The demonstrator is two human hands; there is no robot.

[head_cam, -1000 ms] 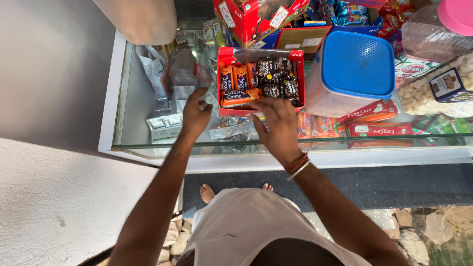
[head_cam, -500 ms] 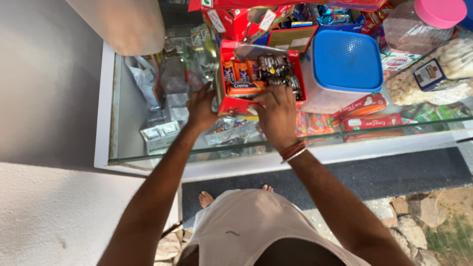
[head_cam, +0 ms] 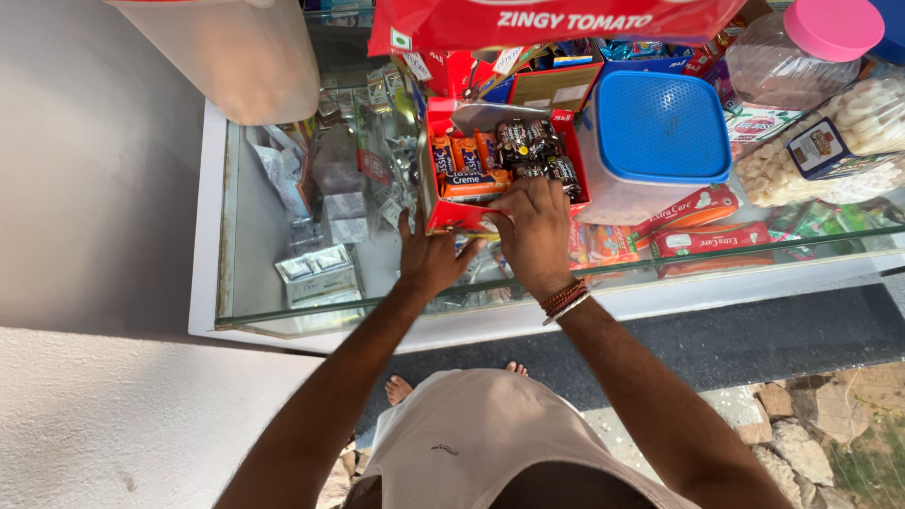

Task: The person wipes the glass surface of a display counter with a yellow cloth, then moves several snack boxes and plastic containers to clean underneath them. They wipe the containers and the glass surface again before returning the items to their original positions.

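We steady the red box (head_cam: 443, 219) with our left hand (head_cam: 429, 256) gripping its near edge — our right hand (head_cam: 535, 224) closes over the packets (head_cam: 471, 185) inside.

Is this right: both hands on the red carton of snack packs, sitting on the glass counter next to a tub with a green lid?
Not quite. The tub's lid is blue, not green, as the head view shows. The rest holds: left hand and right hand are both on the red carton on the glass counter.

Red carton (head_cam: 443, 219) holds orange and dark, perhaps brown, packets (head_cam: 514, 151); at three o'clock, a blue-lidded tub (head_cam: 663, 127); pink-capped jar (head_cam: 811, 47) beyond.
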